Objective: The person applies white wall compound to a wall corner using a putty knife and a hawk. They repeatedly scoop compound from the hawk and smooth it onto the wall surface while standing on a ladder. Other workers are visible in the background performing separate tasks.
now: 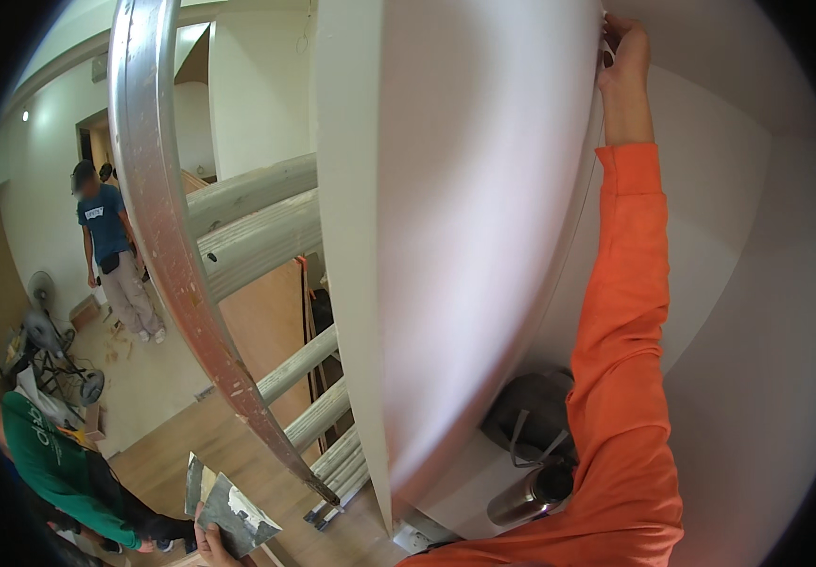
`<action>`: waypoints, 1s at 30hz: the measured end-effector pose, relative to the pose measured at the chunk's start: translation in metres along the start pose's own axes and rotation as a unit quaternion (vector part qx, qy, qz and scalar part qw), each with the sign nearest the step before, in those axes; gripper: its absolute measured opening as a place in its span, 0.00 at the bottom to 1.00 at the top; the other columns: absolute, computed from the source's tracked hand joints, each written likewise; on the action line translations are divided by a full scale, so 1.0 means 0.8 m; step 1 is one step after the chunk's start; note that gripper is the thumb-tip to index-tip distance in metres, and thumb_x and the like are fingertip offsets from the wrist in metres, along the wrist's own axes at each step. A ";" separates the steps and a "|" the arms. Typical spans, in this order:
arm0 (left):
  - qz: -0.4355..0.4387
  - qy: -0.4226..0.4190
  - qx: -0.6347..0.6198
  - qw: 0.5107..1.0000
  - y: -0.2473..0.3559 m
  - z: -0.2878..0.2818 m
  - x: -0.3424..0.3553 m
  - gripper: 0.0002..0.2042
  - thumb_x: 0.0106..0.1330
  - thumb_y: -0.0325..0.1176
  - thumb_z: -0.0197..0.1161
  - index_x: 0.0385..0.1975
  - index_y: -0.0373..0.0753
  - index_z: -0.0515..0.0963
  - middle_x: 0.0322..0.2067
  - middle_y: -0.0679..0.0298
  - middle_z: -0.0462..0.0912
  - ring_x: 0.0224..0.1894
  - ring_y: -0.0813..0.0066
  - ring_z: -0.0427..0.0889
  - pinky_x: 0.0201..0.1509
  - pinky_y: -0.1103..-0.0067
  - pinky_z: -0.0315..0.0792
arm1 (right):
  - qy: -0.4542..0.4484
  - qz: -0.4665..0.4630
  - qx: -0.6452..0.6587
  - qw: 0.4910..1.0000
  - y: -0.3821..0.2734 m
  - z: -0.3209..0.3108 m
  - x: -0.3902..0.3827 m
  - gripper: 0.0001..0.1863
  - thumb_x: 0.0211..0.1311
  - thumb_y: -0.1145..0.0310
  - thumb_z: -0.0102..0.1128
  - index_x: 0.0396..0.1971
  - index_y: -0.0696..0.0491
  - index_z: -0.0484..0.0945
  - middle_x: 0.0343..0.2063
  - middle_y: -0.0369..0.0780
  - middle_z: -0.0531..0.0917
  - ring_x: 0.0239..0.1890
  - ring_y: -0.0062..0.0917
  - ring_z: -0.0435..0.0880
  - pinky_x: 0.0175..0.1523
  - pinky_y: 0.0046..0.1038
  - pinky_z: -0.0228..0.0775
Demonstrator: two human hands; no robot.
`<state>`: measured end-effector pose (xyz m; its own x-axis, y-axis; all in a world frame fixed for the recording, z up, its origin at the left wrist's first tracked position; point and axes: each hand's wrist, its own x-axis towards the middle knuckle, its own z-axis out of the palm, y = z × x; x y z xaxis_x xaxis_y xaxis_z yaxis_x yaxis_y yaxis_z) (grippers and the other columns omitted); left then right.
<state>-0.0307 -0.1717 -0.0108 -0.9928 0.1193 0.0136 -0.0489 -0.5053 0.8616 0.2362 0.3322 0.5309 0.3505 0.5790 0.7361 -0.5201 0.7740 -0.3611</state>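
At the lower left, my left hand (214, 546) is closed round two broad putty knives (238, 515). Their blades overlap and carry smears of pale filler. My right arm, in an orange sleeve, reaches high up. At the top, my right hand (627, 57) is against the far edge of a tall white panel (483, 189). Its fingers are bent together at that edge, and whatever they hold is too small and dark to make out. The panel's narrow front edge (356, 236) runs down the middle of the view.
Left of the panel stands a metal ladder (148, 142). Below my right arm are a dark bag (531, 411) and a steel flask (526, 496). A person in green (68, 472) is at the lower left; another in blue (105, 227) stands farther off near fans (41, 326).
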 end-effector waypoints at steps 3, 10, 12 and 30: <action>0.006 -0.022 -0.020 1.000 -0.012 -0.009 0.008 0.17 0.71 0.31 0.56 0.56 0.30 0.74 0.47 0.58 0.81 0.47 0.72 0.80 0.52 0.75 0.74 | -0.004 -0.006 -0.008 1.000 -0.010 0.001 -0.012 0.18 0.60 0.59 0.50 0.42 0.52 0.82 0.44 0.33 0.82 0.51 0.19 0.75 0.58 0.29 0.51; 0.026 -0.084 -0.060 0.994 -0.038 -0.034 0.033 0.21 0.71 0.33 0.53 0.63 0.35 0.71 0.53 0.58 0.79 0.51 0.70 0.80 0.57 0.74 0.74 | -0.004 -0.018 -0.022 1.000 -0.033 0.007 -0.031 0.18 0.60 0.58 0.48 0.41 0.52 0.81 0.44 0.33 0.82 0.51 0.18 0.75 0.59 0.29 0.51; 0.023 -0.085 -0.063 0.994 -0.042 -0.039 0.035 0.21 0.71 0.33 0.53 0.63 0.35 0.71 0.53 0.58 0.79 0.52 0.70 0.79 0.58 0.74 0.73 | -0.011 -0.025 -0.016 1.000 -0.035 0.009 -0.036 0.17 0.61 0.58 0.47 0.40 0.51 0.81 0.44 0.32 0.82 0.51 0.18 0.75 0.59 0.29 0.51; 0.020 -0.075 -0.073 0.994 -0.055 -0.045 0.043 0.22 0.70 0.33 0.54 0.63 0.34 0.70 0.53 0.59 0.79 0.52 0.71 0.79 0.59 0.74 0.73 | -0.041 -0.043 -0.035 0.998 -0.043 0.019 -0.070 0.18 0.64 0.55 0.45 0.46 0.50 0.74 0.49 0.35 0.82 0.53 0.20 0.73 0.61 0.31 0.51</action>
<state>-0.0670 -0.1760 -0.0667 -0.9674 0.2165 0.1318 -0.0352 -0.6297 0.7761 0.2227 0.2690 0.5104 0.3258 0.4890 0.8091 -0.4337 0.8378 -0.3317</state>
